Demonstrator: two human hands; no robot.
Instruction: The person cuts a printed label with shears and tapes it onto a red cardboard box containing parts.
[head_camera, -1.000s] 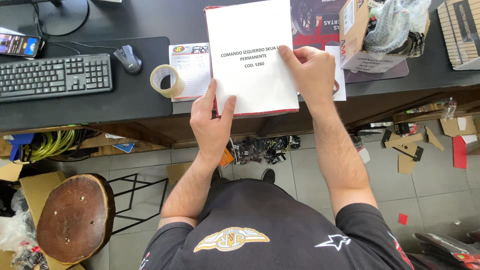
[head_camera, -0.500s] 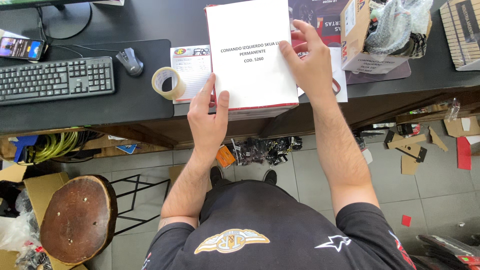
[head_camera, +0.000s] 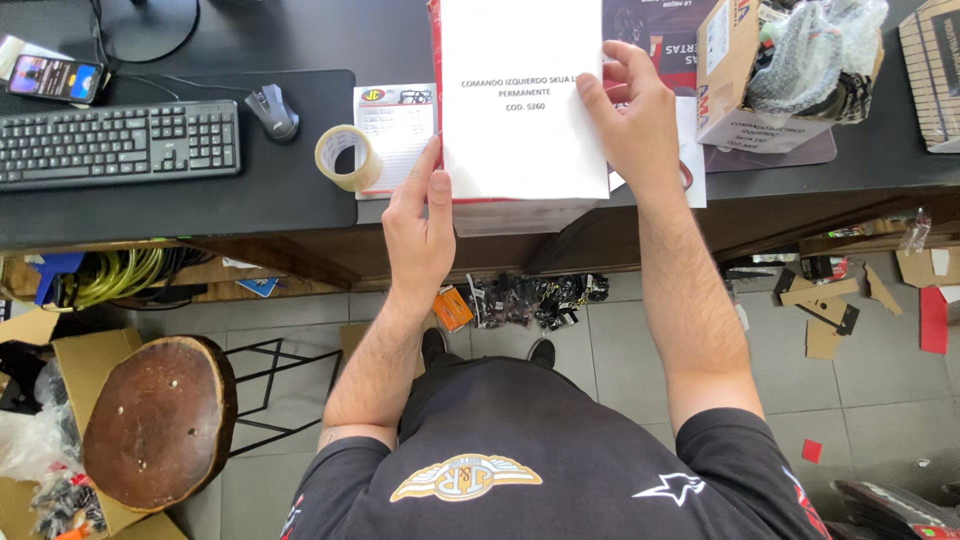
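White, one sheet of printed paper (head_camera: 520, 110) lies on a red-edged flat package (head_camera: 520, 210) at the front edge of the black desk (head_camera: 250, 215). The left hand (head_camera: 420, 235) grips the package's lower left corner, thumb on the sheet; the right hand (head_camera: 640, 125) pinches its right edge. Left of the package sit one roll of tan tape (head_camera: 345, 157), one small printed form (head_camera: 395, 125), one mouse (head_camera: 273, 110), one keyboard (head_camera: 118, 143) and one phone (head_camera: 55, 78). Right of it, one open cardboard box (head_camera: 735, 95) holds bubble-wrapped parts (head_camera: 810, 60).
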